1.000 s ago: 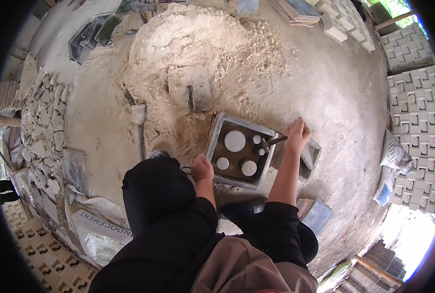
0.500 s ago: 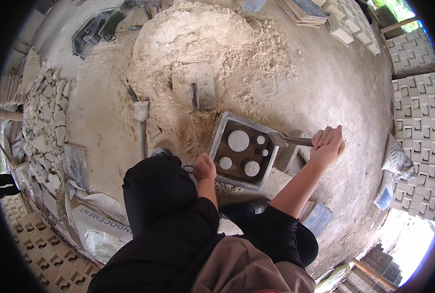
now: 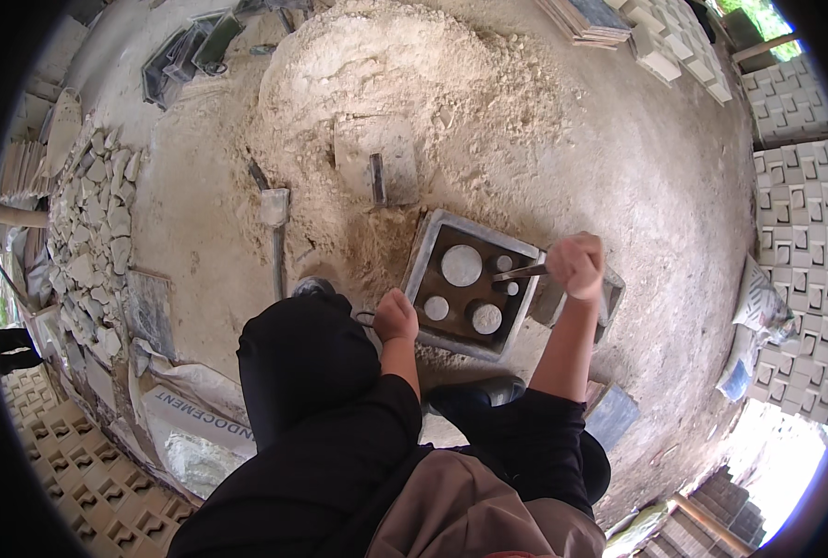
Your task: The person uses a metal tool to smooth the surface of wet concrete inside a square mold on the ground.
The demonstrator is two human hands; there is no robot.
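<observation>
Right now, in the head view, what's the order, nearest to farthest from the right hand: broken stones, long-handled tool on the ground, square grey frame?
From the right hand:
1. Square grey frame, just left.
2. Long-handled tool, farther left.
3. Broken stones, far left.

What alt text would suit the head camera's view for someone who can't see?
A person's right hand holds a tool over a boxy gray frame with five pale round tops inside; the closed left hand is beside it. A pale, crumbly mound lies beyond.
</observation>
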